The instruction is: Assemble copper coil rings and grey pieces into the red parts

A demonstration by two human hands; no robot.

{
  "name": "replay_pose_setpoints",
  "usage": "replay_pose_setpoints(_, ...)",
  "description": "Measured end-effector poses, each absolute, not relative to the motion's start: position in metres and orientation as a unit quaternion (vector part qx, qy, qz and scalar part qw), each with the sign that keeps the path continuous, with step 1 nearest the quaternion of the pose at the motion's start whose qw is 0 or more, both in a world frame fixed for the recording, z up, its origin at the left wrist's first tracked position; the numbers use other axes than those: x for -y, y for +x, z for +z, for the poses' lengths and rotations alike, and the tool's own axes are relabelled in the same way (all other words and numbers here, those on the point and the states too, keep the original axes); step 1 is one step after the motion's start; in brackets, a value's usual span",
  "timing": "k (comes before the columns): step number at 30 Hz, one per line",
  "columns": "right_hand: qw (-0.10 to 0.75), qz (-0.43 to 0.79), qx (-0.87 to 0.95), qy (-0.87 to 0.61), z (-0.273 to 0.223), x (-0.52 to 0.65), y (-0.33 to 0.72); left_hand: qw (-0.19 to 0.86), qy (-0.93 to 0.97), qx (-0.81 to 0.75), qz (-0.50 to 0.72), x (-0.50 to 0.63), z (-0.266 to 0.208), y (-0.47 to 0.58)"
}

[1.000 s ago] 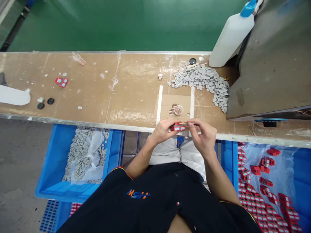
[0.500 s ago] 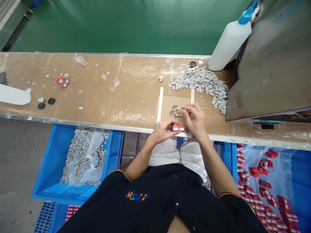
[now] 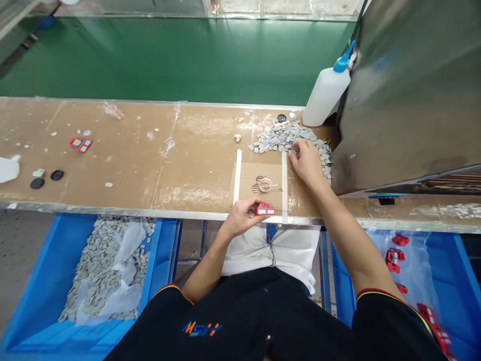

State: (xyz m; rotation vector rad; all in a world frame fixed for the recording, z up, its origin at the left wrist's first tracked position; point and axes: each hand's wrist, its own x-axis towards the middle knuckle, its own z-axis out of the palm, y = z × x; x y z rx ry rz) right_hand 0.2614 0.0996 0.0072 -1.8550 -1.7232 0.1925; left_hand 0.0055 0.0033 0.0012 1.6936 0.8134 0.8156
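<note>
My left hand (image 3: pixel 242 216) grips a small red toy car body (image 3: pixel 265 209) with pale windows at the bench's front edge. Farther forward, my right hand (image 3: pixel 307 159) reaches into the near side of a pile of small grey plastic pieces (image 3: pixel 280 138). Its thumb and fingers are drawn together; what lies between the fingertips is too small to make out. Between the hands stands a small clear cup (image 3: pixel 265 185) with a thin stick resting in it. The cup sits on a cardboard sheet (image 3: pixel 246 173) edged by white strips.
A white bottle with a blue nozzle (image 3: pixel 326 93) stands behind the pile, beside a metal housing (image 3: pixel 406 100). Blue bins hold grey pieces (image 3: pixel 101 271) at left and red car bodies (image 3: pixel 394 255) at right. Another red piece (image 3: pixel 80 145) lies on the bench (image 3: pixel 195 160).
My right hand has left the stick in the cup and moved forward and right to the grey pile. My left hand still holds the red car body. The head view has tilted up.
</note>
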Motion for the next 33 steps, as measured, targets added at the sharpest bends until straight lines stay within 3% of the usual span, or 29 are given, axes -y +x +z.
replay_pose_setpoints(4, 0.259, 0.071, 0.669, -0.694, 0.007, -0.099, 0.263, 0.487, 0.733, -0.343, 0.329, -0.003, 0.003, 0.005)
replay_pose_setpoints(8, 0.316, 0.093, 0.675, -0.660, 0.024, -0.067, 0.271, 0.457, 0.767, -0.307, 0.329, -0.004, 0.005, 0.008)
replay_pose_setpoints(12, 0.417, 0.194, 0.624, -0.631, 0.047, -0.006, 0.266, 0.447, 0.787, -0.259, 0.339, -0.005, 0.004, 0.020)
replay_pose_setpoints(19, 0.452, 0.379, 0.551, -0.590, 0.037, 0.068, 0.239, 0.527, 0.758, -0.263, 0.282, -0.003, 0.006, 0.043)
replay_pose_setpoints(24, 0.440, 0.385, 0.564, -0.583, 0.030, 0.065, 0.235, 0.517, 0.771, -0.266, 0.260, -0.004, 0.007, 0.042)
replay_pose_setpoints(33, 0.370, 0.280, 0.657, -0.594, 0.036, 0.067, 0.228, 0.465, 0.803, -0.270, 0.255, -0.003, 0.004, 0.038)
